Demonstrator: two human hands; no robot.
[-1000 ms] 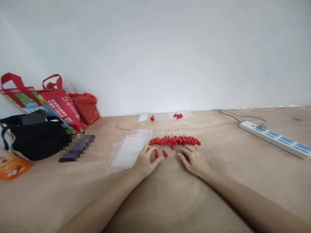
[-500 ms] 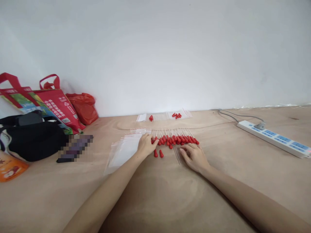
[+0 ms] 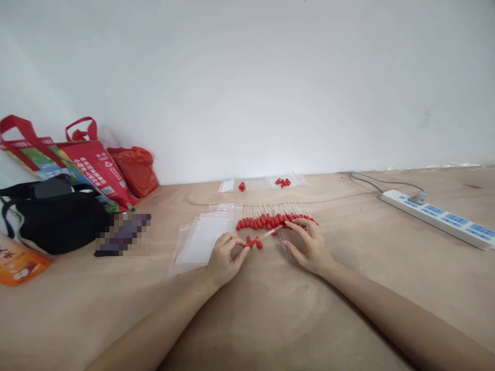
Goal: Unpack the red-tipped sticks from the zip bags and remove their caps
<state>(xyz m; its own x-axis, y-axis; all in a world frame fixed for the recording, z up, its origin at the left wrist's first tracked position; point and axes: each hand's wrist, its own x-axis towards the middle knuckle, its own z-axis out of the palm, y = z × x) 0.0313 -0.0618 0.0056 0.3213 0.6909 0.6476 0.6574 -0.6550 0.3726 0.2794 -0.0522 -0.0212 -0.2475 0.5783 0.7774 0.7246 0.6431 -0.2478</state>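
Note:
My left hand (image 3: 228,258) pinches a red rubber bulb (image 3: 249,242) between thumb and fingertips. From the bulb a clear thin tube (image 3: 270,232) slants up to the right, reaching the fingertips of my right hand (image 3: 309,247), which hold its far end. My right thumb stands apart, lower down, over a few loose clear tubes (image 3: 284,247) on the table. Another red bulb (image 3: 260,245) lies right beside the held one. Behind both hands runs a row of droppers (image 3: 251,222), red bulbs towards me and clear stems pointing away; my right hand covers part of it.
Clear zip bags (image 3: 201,234) lie fanned out left of the droppers. Near the wall are more red bulbs (image 3: 283,182) on a bag. A power strip (image 3: 436,216) sits at right. Shopping bags (image 3: 93,170), a black bag (image 3: 58,221) and a blurred dark object (image 3: 124,234) are at left.
My left hand has come back towards me from the dropper row to the loose bulbs and taken one. My right hand has lifted a tube, which now meets the bulb.

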